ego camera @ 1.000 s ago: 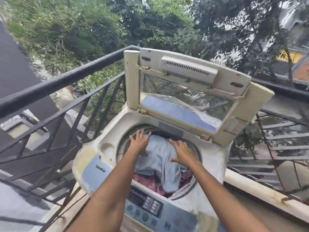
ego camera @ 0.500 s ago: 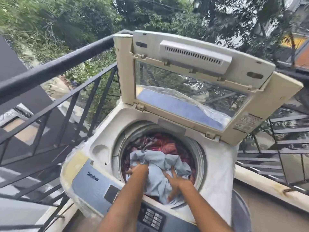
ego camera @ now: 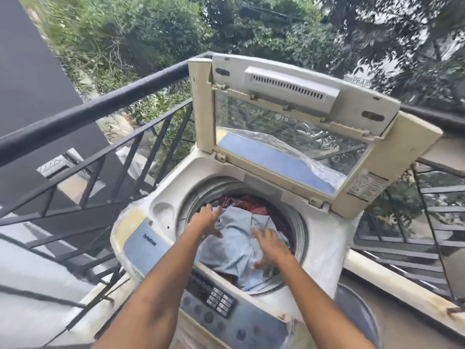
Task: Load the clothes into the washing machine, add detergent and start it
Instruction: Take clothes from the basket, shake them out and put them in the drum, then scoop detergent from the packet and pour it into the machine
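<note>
Fingers of left hand [ego camera: 206, 220] and right hand [ego camera: 270, 248] spread flat on pale blue garment [ego camera: 234, 250] at frame centre, apparently pressing it down into washing machine [ego camera: 324, 250] drum.

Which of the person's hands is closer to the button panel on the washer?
Right. The right hand rests on the blue cloth just above the button panel; the left hand lies farther back.

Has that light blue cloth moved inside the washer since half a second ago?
Yes. The light blue cotton cloth has spread toward the front rim of the round drum opening, under the left hand and right hand, covering more red laundry.
</note>
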### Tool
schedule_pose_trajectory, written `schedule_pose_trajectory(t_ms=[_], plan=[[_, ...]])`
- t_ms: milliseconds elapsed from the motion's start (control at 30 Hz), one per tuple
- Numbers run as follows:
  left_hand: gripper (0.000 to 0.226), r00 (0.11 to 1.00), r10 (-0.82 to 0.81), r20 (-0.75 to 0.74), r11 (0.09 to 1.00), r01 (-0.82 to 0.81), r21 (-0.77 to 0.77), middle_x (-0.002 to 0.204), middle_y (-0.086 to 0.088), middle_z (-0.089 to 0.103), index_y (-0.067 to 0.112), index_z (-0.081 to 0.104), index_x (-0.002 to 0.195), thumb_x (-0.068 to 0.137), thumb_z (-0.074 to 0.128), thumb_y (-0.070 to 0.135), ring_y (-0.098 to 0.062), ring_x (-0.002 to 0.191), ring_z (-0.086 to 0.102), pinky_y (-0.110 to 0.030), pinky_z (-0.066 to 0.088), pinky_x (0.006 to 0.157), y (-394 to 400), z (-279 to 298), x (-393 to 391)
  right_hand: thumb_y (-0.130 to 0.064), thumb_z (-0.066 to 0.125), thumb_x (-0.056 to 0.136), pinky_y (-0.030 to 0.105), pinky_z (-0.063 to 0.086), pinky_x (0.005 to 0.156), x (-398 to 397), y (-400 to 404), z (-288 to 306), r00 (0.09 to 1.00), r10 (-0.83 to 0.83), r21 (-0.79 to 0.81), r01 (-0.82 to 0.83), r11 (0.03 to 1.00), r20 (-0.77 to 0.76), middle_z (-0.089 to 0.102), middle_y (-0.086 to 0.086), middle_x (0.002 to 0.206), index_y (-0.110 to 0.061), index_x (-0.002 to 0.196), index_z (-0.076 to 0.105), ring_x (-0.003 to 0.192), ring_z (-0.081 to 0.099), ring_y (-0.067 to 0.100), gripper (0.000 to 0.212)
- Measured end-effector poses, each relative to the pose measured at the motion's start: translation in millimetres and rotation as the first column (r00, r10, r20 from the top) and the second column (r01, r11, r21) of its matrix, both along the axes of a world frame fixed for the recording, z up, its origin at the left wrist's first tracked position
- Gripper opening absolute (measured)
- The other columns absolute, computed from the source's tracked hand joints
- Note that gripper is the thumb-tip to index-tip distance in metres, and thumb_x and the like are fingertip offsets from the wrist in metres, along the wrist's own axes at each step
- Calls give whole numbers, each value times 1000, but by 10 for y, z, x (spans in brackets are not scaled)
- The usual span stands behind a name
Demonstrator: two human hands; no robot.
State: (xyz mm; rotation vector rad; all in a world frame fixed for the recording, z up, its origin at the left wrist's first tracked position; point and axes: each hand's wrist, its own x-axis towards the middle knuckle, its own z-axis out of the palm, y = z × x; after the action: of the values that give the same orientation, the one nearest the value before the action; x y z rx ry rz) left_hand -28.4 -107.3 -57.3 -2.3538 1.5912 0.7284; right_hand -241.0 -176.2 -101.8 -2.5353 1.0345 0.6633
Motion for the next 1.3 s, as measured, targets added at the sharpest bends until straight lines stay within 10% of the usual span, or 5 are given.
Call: schedule_pose_trajectory(t_ms=[433,833,933,1067,1300], plan=[[139,982,-166,-94,906,189,378,152,-14,-29,26,-23,145,58,82,54,-43,142,-11,-63,22,110,-543,-1054,173,-32,68,81,72,15,104,280,-150,-746,962,-228,119,246,962,-149,-26,5,154,-34,145,-22,143,-14,38,110],[133,888,-275,-370,842,408,353,143,-8,46,10,36,142,42,54,94,-23,117,56,-38,44,101,-1055,-940,511,-5,55,91,28,33,103,494,-667,-252,853,-522,644,417,642,-32,23,-4,141,-22,147,25,136,27,16,66],[69,701,49,-712,998,-14,55,137,-10,51,9,51,132,83,60,57,-15,108,55,-33,44,92,-1201,-612,452,5,62,81,16,49,78,617,-772,-81,314,-890,644,614,456,331,57,13,118,-1,115,58,99,60,11,34],[47,68,264,-962,699,-701,142,109,-18,65,10,56,114,87,59,48,-18,85,64,-28,50,65,-1340,-449,184,-17,55,93,34,46,86,887,-735,-99,-723,-687,965,226,-130,77,56,19,108,-11,102,56,87,60,23,12],[74,-544,157,-825,382,-737,558,134,-24,46,0,22,143,90,55,41,-32,115,54,-37,47,92,-1390,-401,-182,-48,53,89,38,34,111,1064,-784,-28,-813,-501,953,-288,-98,-297,38,23,142,-7,143,30,133,39,33,72]])
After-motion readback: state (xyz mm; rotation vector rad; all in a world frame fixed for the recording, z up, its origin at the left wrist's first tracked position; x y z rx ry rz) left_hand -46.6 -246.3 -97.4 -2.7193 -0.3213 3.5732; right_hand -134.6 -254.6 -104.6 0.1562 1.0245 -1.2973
